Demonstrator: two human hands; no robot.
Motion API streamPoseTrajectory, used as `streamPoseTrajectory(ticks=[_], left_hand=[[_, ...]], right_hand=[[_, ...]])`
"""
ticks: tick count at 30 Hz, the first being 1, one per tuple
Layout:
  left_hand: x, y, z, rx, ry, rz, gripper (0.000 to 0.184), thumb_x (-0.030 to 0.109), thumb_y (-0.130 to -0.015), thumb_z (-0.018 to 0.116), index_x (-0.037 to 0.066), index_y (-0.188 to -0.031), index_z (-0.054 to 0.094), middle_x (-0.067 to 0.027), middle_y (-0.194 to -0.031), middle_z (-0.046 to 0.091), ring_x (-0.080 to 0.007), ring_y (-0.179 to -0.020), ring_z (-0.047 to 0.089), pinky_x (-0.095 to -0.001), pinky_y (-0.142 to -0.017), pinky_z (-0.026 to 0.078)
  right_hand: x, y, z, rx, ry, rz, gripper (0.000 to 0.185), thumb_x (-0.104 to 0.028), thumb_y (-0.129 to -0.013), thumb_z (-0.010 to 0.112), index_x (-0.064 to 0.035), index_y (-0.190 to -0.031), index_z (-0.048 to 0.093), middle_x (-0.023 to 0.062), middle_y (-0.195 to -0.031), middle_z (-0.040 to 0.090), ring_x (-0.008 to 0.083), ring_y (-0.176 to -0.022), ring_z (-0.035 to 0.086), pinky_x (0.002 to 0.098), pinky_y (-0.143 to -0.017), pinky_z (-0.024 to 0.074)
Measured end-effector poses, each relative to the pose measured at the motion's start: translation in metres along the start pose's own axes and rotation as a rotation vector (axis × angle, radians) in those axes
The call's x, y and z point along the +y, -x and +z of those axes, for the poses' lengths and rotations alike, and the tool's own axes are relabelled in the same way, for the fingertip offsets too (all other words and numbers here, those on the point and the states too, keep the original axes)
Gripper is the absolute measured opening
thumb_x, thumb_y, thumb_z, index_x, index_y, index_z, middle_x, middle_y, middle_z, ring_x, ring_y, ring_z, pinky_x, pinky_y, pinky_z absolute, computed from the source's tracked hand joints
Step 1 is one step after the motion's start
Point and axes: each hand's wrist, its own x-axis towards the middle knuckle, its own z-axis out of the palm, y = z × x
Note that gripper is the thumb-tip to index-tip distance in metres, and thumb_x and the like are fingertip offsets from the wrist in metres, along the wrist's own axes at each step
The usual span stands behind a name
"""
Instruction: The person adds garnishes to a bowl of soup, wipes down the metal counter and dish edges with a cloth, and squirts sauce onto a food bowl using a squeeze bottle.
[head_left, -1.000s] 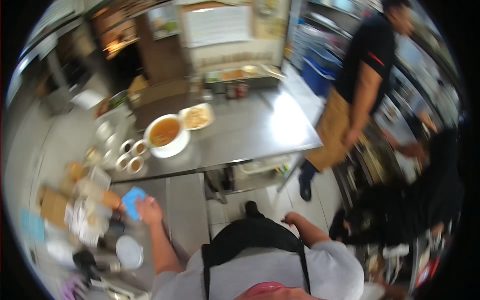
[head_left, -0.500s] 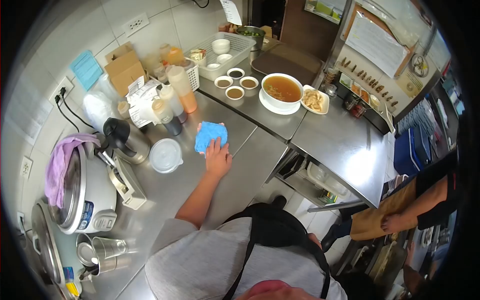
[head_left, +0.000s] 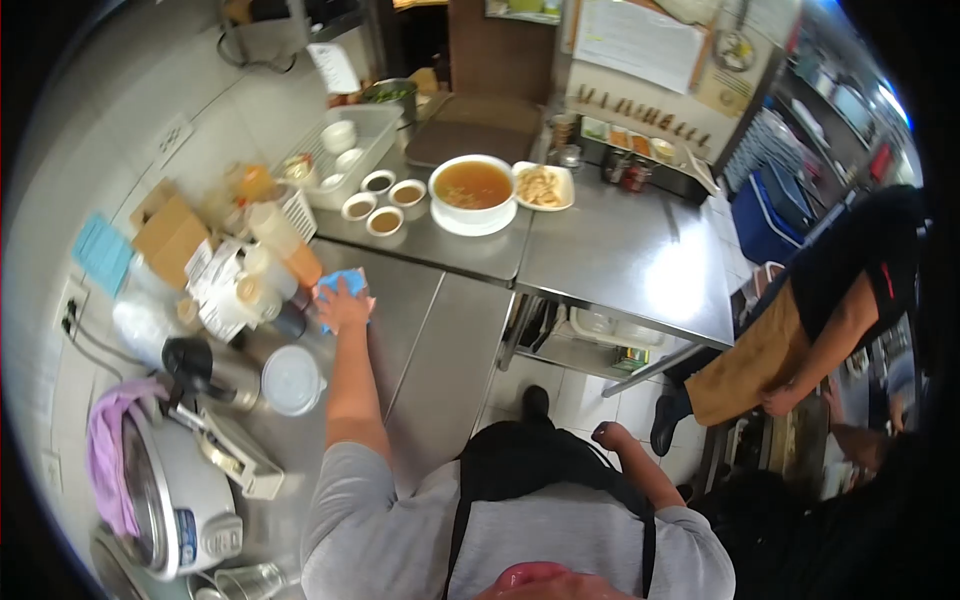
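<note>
cloth (head_left: 353, 276) partly hidden under left hand (head_left: 344, 308); right hand (head_left: 612, 436) indistinct

The head view looks steeply down and forward from above the wearer's shoulders, wide enough that dark curved borders close in at the sides. The apron (head_left: 560, 465) sits low and close to the lens; the left hand (head_left: 346, 309) lies farther out over the worktop (head_left: 440, 350) (whose straight edges run aslant). The tiled wall (head_left: 115, 150) flanks the left, a co-worker (head_left: 825, 310) the right.
</note>
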Motion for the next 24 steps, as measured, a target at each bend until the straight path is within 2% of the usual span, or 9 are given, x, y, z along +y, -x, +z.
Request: streamPoseTrajectory(ticks=[1, 4, 8, 10, 12, 15, 17, 20, 24], left_hand=[[0.009, 0.0, -0.003, -0.034, 0.013, -0.052, 0.064, 0.038, -0.063, 0.063, 0.023, -0.12, 0.039, -0.013, -0.127, 0.03, -0.0355, -0.116, 0.026, -0.0517, -0.088, 0.028], [0.038, 0.015, 0.008, 0.04, 0.018, 0.137, 0.059, 0.033, -0.059, 0.066, 0.022, -0.114, 0.045, -0.0084, -0.122, 0.036, -0.0346, -0.114, 0.028, -0.0499, -0.085, 0.032], [0.079, 0.077, 0.03, 0.054, 0.173, 0.53, 0.056, 0.024, -0.054, 0.07, 0.02, -0.107, 0.051, -0.0038, -0.119, 0.039, -0.0326, -0.116, 0.027, -0.0488, -0.083, 0.034], [0.091, 0.118, 0.022, 0.037, 0.311, 0.799, 0.051, 0.015, -0.052, 0.069, 0.016, -0.102, 0.055, -0.0055, -0.11, 0.048, -0.0315, -0.115, 0.032, -0.0463, -0.085, 0.034], [0.097, 0.15, 0.024, 0.089, 0.523, 1.056, 0.046, 0.009, -0.051, 0.066, 0.01, -0.096, 0.058, -0.009, -0.097, 0.055, -0.0315, -0.105, 0.044, -0.0421, -0.084, 0.037], [0.095, 0.169, 0.013, -0.16, 1.014, 0.977, 0.042, 0.009, -0.052, 0.064, 0.004, -0.094, 0.057, -0.013, -0.088, 0.058, -0.031, -0.09, 0.053, -0.0386, -0.079, 0.041], [0.085, 0.161, -0.03, -0.246, 1.081, 0.815, 0.038, 0.004, -0.056, 0.06, 0.002, -0.093, 0.056, -0.0154, -0.09, 0.057, -0.0318, -0.083, 0.055, -0.0381, -0.074, 0.044], [0.044, 0.117, -0.042, 0.153, 0.954, 0.76, 0.031, -0.005, -0.063, 0.052, 0.0, -0.094, 0.055, -0.0159, -0.09, 0.056, -0.0323, -0.083, 0.054, -0.0379, -0.076, 0.042], [-0.029, 0.107, -0.032, 0.162, 0.543, 0.535, 0.041, 0.01, -0.065, 0.058, 0.005, -0.105, 0.052, -0.0184, -0.109, 0.049, -0.0367, -0.1, 0.044, -0.0438, -0.085, 0.035]], right_hand=[[-0.002, 0.001, 0.002, 0.019, -0.04, 0.017, 0.03, -0.032, -0.069, 0.053, -0.0065, -0.084, 0.062, 0.0164, -0.085, 0.06, 0.0321, -0.08, 0.056, 0.0367, -0.072, 0.0445], [0.005, -0.001, 0.019, -0.003, -0.06, 0.014, 0.028, -0.032, -0.069, 0.055, -0.0088, -0.085, 0.062, 0.0147, -0.085, 0.061, 0.0302, -0.081, 0.057, 0.0353, -0.073, 0.0445], [0.008, 0.006, 0.033, -0.241, 0.124, 0.023, 0.036, -0.033, -0.072, 0.051, -0.0047, -0.092, 0.061, 0.0167, -0.101, 0.056, 0.0313, -0.096, 0.051, 0.0383, -0.082, 0.0405], [0.015, 0.009, 0.041, -0.367, 0.173, 0.067, 0.037, -0.034, -0.072, 0.052, -0.0057, -0.093, 0.061, 0.0161, -0.102, 0.056, 0.0311, -0.096, 0.051, 0.0382, -0.083, 0.0401], [0.024, 0.005, 0.045, -0.29, 0.165, 0.1, 0.038, -0.037, -0.073, 0.052, -0.0059, -0.092, 0.062, 0.0155, -0.102, 0.056, 0.031, -0.096, 0.051, 0.0386, -0.083, 0.0401], [0.032, -0.013, 0.034, -0.206, 0.227, -0.02, 0.034, -0.032, -0.072, 0.049, -0.0049, -0.087, 0.062, 0.0161, -0.096, 0.057, 0.0312, -0.09, 0.053, 0.0386, -0.079, 0.0418], [0.044, -0.023, 0.033, -0.116, 0.211, -0.044, 0.031, -0.028, -0.071, 0.047, -0.0041, -0.084, 0.062, 0.0168, -0.091, 0.058, 0.0317, -0.087, 0.054, 0.0383, -0.077, 0.0424], [0.025, -0.024, 0.006, -0.071, 0.145, -0.028, 0.032, -0.028, -0.071, 0.047, -0.0038, -0.085, 0.062, 0.0174, -0.092, 0.058, 0.0318, -0.088, 0.054, 0.0382, -0.078, 0.0417], [0.015, -0.036, 0.011, -0.109, 0.11, -0.03, 0.034, -0.028, -0.07, 0.046, -0.0032, -0.086, 0.061, 0.0183, -0.093, 0.057, 0.0321, -0.088, 0.053, 0.0384, -0.078, 0.0414]])
